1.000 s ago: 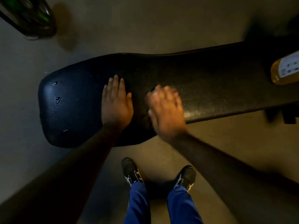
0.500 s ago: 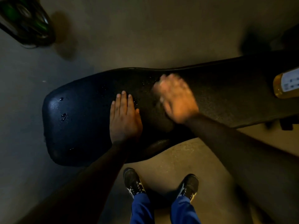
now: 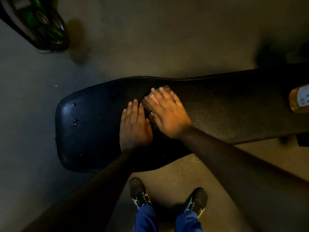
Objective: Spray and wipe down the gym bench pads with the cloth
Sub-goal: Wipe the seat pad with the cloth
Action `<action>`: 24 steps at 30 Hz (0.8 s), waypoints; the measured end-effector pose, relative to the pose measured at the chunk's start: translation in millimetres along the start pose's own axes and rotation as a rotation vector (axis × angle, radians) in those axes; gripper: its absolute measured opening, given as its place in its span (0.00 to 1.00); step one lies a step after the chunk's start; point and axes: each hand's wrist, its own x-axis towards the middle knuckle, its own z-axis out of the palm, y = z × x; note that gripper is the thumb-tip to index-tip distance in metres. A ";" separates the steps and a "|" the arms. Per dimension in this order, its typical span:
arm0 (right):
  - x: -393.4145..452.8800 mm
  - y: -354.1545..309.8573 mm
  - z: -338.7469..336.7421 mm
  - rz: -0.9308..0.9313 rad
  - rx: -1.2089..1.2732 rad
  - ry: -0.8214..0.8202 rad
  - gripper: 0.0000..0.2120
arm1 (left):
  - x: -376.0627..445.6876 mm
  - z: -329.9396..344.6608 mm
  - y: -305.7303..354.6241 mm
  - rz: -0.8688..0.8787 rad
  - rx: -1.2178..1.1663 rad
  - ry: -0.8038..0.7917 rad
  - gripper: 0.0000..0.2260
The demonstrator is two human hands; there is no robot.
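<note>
Right hand: the right hand [image 3: 167, 113] lies flat, fingers spread, pressing a folded cloth [image 3: 150, 107] onto the bench pad [image 3: 93, 131] — a moment ago it was out toward the pad's far edge, now it has swept back and sits just beside the other hand.
Left hand: the left hand [image 3: 134, 126] is flat with fingers together, resting on the pad; it has stayed put through the strokes.
Cloth: mostly hidden under the right palm, only its edge showing by the fingertips.
Pad: droplets [image 3: 76, 122] still glisten at the rounded left end — that part looks unwiped.
Bottle: an amber bottle [image 3: 300, 101] lies on the pad at the far right, well apart from both hands.
Meaning: wiping is under way mid-pad; I'd judge the wet left end comes next.
</note>
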 end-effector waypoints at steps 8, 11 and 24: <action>-52.3 -5.7 14.2 0.122 0.054 0.062 0.29 | -3.1 -0.2 1.4 0.003 -0.011 0.029 0.24; -72.6 33.2 7.5 -0.036 0.048 0.028 0.27 | -3.2 3.4 -1.1 -0.002 -0.011 0.070 0.23; -105.1 -20.5 26.1 0.596 0.124 0.249 0.28 | -2.1 -8.1 -5.6 0.030 -0.180 0.050 0.22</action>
